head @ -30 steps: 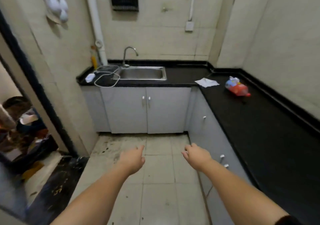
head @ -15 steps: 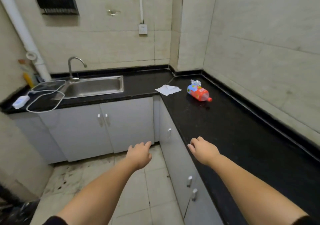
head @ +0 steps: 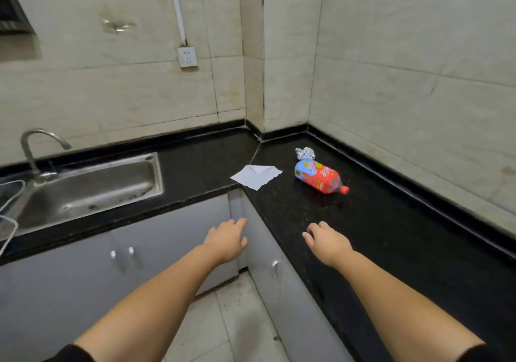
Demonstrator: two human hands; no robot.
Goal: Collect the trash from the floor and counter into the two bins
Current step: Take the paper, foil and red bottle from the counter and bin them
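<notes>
On the black counter (head: 391, 236), near the inner corner, lies a white paper napkin (head: 256, 175). To its right a red plastic bottle (head: 321, 177) rests on its side, cap pointing right, with a crumpled foil wrapper (head: 305, 153) at its base. My left hand (head: 226, 240) hovers in front of the cabinet corner, below the napkin, fingers loosely spread and empty. My right hand (head: 327, 243) is over the counter's front part, short of the bottle, also empty with fingers apart. No bin is in view.
A steel sink (head: 89, 191) with a curved tap (head: 36, 149) is set into the counter at left; a white cable (head: 8, 222) loops beside it. Grey cabinet doors (head: 167, 236) stand below. Tiled walls with a socket (head: 187, 57) close the corner. Pale floor tiles (head: 237, 328) lie beneath.
The view has turned right and closed in on the counter corner. Both hands have risen and reached forward, the right one now over the counter.
</notes>
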